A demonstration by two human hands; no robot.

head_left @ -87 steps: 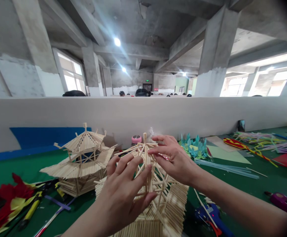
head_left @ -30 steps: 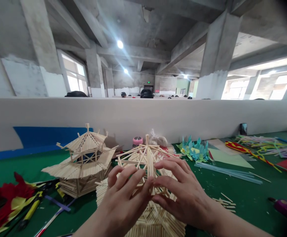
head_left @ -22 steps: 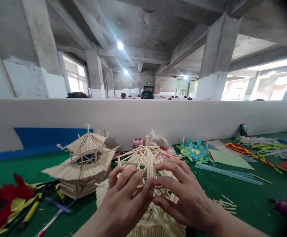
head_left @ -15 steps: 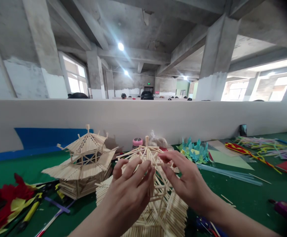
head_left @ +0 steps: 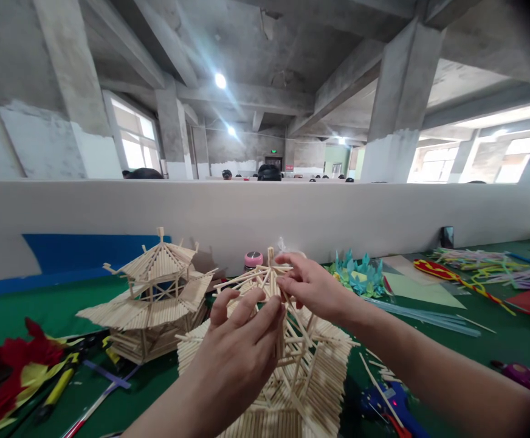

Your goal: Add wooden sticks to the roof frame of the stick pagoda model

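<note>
A pagoda model [head_left: 320, 377] built of thin wooden sticks stands in front of me, its upper roof still an open frame around a central post. My left hand [head_left: 242, 347] is closed at the near side of that roof, fingertips pressed together on the sticks; its thumb is hidden. At the top, my right hand [head_left: 308, 283] pinches a stick beside the post, though the fingertips partly cover it. A second stick pagoda [head_left: 162, 304], with covered roofs, stands to the left.
A blue glue gun [head_left: 390, 404] and loose sticks lie at the right front. Teal paper flowers [head_left: 360, 274], clear blue strips [head_left: 422, 316] and a red-yellow ornament [head_left: 438, 269] are farther right. Red crepe paper [head_left: 14, 365] lies left, near yellow-handled pliers [head_left: 59, 386]. A white partition [head_left: 247, 210] runs behind.
My right hand has moved left and up to the roof's peak, its fingers drawing in beside the post. The glue gun shows more now. My left hand stays nearly in place.
</note>
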